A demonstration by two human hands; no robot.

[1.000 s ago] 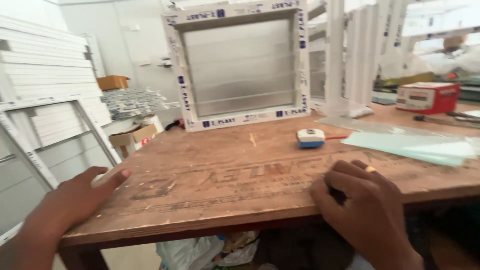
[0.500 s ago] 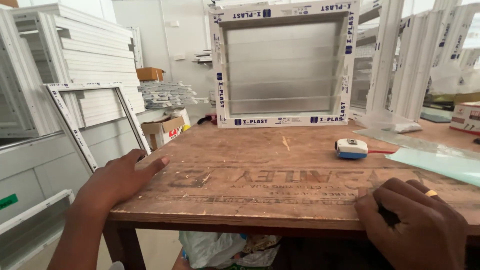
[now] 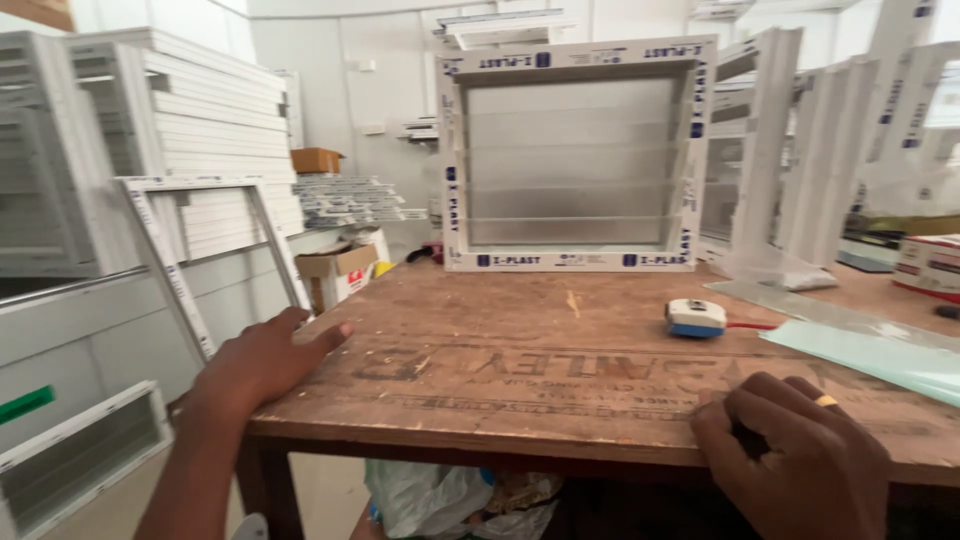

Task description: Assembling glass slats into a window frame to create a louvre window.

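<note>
My left hand point(image 3: 268, 357) lies flat on the near left corner of the worn wooden table point(image 3: 520, 350), fingers stretched out and empty. At the table's front edge on the right, my right hand point(image 3: 795, 462) rests with its fingers curled over the edge and a ring on one finger; nothing shows in it. A white window frame with frosted glass slats point(image 3: 575, 160) stands upright at the far side of the table. A small white and blue tape measure point(image 3: 696, 317) lies between that frame and my right hand.
Pale green glass sheets point(image 3: 880, 352) lie on the table's right part, with a red and white box point(image 3: 930, 265) behind. White frames point(image 3: 190, 250) lean at the left, stacked profiles behind them. A cardboard box point(image 3: 335, 268) sits beyond, plastic bags point(image 3: 450, 500) under the table.
The view has swung left, so the frame and tape measure sit further right in view. Both hands have stayed on the table's front edge.
</note>
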